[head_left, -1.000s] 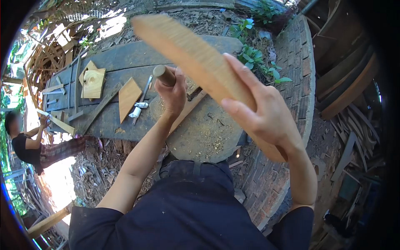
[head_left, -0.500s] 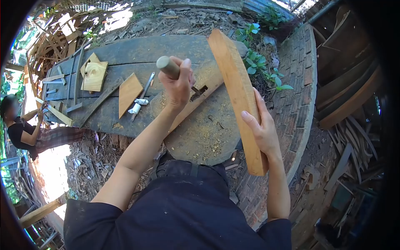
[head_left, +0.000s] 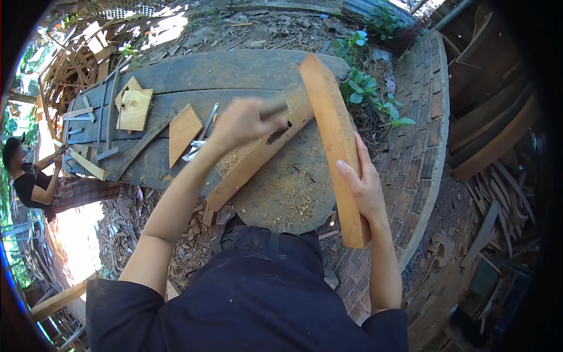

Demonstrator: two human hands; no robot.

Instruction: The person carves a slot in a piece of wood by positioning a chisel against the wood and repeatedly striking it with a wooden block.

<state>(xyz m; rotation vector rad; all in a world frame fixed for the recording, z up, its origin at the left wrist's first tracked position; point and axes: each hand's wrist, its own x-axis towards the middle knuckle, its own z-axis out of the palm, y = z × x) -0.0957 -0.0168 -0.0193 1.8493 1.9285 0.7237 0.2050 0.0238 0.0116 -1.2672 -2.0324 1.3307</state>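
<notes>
My left hand (head_left: 237, 124), smeared by motion, is closed round the thick, grey-brown round handle of a chisel (head_left: 273, 106). The handle points right; its blade is hidden or blurred. Just beside that hand is a long wooden beam (head_left: 249, 163) with dark slots cut in its upper face. It lies slantwise on a rounded wooden work surface (head_left: 281, 188) strewn with chips. My right hand (head_left: 366, 189) grips a long, thick, slightly curved piece of wood (head_left: 332, 129) near its lower end, thumb on top. Its far end reaches past the slotted beam.
A dark plank table (head_left: 193, 73) carries a square wood block (head_left: 135, 110), a pointed board (head_left: 183, 134) and several tools and strips. At the left a co-worker (head_left: 35, 182) holds something up. A low brick wall (head_left: 419, 129) runs along the right; wood scraps (head_left: 498, 217) lie beyond.
My left hand has swung left and down, and the chisel handle has turned from pointing up towards me to pointing right. The slotted beam shows more of its near end. My right hand barely moved.
</notes>
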